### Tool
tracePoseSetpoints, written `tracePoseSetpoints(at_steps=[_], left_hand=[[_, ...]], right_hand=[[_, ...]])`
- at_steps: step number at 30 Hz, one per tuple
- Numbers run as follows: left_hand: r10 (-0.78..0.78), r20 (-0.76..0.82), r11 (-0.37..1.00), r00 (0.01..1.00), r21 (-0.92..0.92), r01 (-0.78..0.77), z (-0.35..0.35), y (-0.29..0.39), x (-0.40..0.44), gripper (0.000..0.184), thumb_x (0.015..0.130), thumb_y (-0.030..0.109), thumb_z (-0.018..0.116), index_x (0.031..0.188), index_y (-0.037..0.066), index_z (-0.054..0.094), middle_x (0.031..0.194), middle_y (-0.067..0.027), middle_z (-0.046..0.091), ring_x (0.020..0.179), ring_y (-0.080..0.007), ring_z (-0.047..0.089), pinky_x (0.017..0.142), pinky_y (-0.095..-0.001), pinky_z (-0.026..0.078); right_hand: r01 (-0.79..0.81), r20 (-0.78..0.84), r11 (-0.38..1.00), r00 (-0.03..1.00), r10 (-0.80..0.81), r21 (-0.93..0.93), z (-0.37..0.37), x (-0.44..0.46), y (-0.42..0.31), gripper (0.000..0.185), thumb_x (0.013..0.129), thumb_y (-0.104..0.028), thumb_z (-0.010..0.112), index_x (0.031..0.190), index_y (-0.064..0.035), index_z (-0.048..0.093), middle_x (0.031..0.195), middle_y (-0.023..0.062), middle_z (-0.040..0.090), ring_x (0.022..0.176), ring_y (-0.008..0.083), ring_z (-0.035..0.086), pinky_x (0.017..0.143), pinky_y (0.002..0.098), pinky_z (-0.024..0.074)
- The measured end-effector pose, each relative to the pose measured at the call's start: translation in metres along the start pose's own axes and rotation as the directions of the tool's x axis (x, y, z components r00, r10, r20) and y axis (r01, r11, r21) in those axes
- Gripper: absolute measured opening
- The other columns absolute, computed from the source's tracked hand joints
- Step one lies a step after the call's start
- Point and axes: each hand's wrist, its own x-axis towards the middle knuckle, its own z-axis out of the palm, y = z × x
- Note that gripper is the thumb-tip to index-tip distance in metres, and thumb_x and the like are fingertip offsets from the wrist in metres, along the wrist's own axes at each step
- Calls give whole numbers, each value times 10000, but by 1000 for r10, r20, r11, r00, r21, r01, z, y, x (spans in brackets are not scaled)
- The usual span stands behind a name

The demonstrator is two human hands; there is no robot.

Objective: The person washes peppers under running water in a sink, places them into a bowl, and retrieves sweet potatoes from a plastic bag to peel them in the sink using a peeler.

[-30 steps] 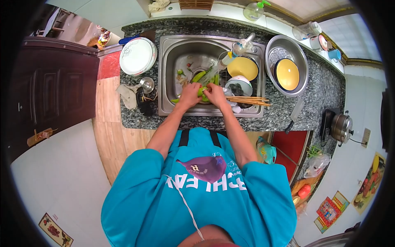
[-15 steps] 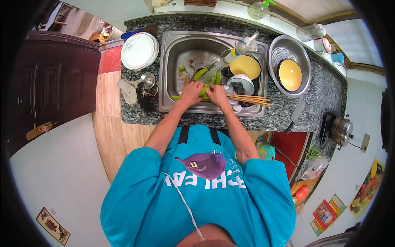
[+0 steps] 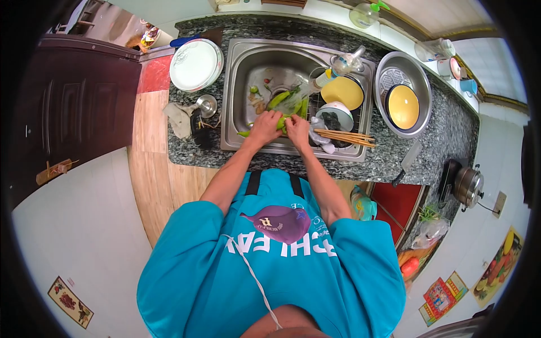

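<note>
My left hand [image 3: 266, 128] and my right hand [image 3: 297, 130] meet over the steel sink [image 3: 227, 112], with fingers closed on one green pepper [image 3: 283, 123] between them. Water from the faucet [image 3: 345, 63] streams down just beyond my fingers. More green peppers [image 3: 278, 101] lie in the basin past my hands, partly blurred by the water. Beside them are small brownish scraps [image 3: 258, 106] and a little red piece [image 3: 267, 80] near the drain. The lower part of the held pepper is hidden by my hands.
A rack at the sink's right holds a yellow bowl [image 3: 342, 93], a white bowl [image 3: 337, 116] and several chopsticks [image 3: 349, 137]. Farther right are a metal basin [image 3: 426, 84] and a knife [image 3: 410, 158]. White plates [image 3: 194, 63] and a ladle [image 3: 207, 105] sit left.
Both hands stay together on the pepper, with only small finger shifts. The whole view has shifted slightly to the right and the counter appears a little higher.
</note>
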Motion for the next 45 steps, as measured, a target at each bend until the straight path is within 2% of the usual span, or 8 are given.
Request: tracePoseSetpoints(at_steps=[10, 19, 21, 30, 34, 36, 41, 45], left_hand=[[-70, 13, 998, 997, 12, 70, -3, -12, -13, 491, 638, 187, 800, 1034, 62, 538, 929, -138, 568, 914, -340, 572, 758, -450, 489], [-77, 45, 997, 996, 25, 76, -2, -15, -14, 496, 653, 203, 798, 1050, 60, 537, 941, -152, 571, 925, -357, 572, 778, -464, 488], [-137, 110, 990, 984, 4, 137, 3, -13, -22, 517, 659, 217, 799, 1076, 57, 539, 965, -159, 579, 958, -361, 579, 803, -460, 493], [-225, -52, 973, 973, -73, 221, -5, -20, -29, 532, 693, 210, 776, 1141, 44, 541, 1039, -163, 602, 1003, -364, 574, 850, -454, 487], [-354, -30, 930, 935, -114, 349, -4, -24, -22, 485, 702, 211, 747, 1119, 59, 553, 1044, -164, 619, 1000, -365, 591, 837, -460, 491], [-450, 3, 876, 893, -192, 442, -15, -22, -13, 478, 701, 223, 743, 1104, 45, 556, 1009, -169, 634, 955, -383, 606, 817, -471, 494], [-557, 96, 792, 825, -239, 562, -19, -29, -3, 562, 717, 242, 742, 1195, 13, 553, 1052, -212, 647, 973, -382, 623, 831, -457, 495], [-574, 115, 775, 811, -243, 583, -24, -29, 1, 613, 712, 255, 752, 1230, 1, 544, 1045, -222, 662, 976, -373, 640, 840, -455, 500]], right_hand=[[-150, 101, 988, 984, 146, 31, 21, -5, -3, 298, 861, -218, 581, 742, 56, 570, 616, 228, 558, 569, 377, 580, 540, 424, 438], [-146, 106, 989, 984, 143, 12, 25, 1, 7, 321, 919, -230, 514, 741, 30, 576, 549, 132, 530, 474, 200, 534, 472, 362, 405], [-476, 238, 659, 875, 422, 583, 16, 6, 6, 313, 959, -223, 461, 807, 9, 605, 590, 68, 548, 447, 137, 475, 421, 291, 349], [-474, 415, 545, 878, 237, 692, 25, 37, -35, 292, 937, -210, 620, 1123, 13, 590, 1010, 96, 673, 733, 121, 615, 632, 238, 509], [-400, 246, 791, 915, 318, 463, 34, 31, 50, 323, 930, -184, 602, 1192, 5, 587, 1060, 118, 681, 827, 230, 692, 682, 313, 543], [-72, 232, 981, 966, 113, -178, 33, 15, 71, 287, 892, -92, 579, 1147, 36, 606, 1057, 171, 677, 769, 362, 683, 715, 381, 551], [100, 269, 882, 963, 31, -460, 41, -16, 86, 392, 764, -80, 640, 1148, -7, 627, 1224, 213, 571, 1180, 406, 472, 1011, 458, 400], [208, 395, 757, 916, 72, -620, 35, -9, 62, 397, 775, -119, 667, 1141, 20, 604, 1188, 219, 579, 1163, 417, 481, 998, 461, 413]])
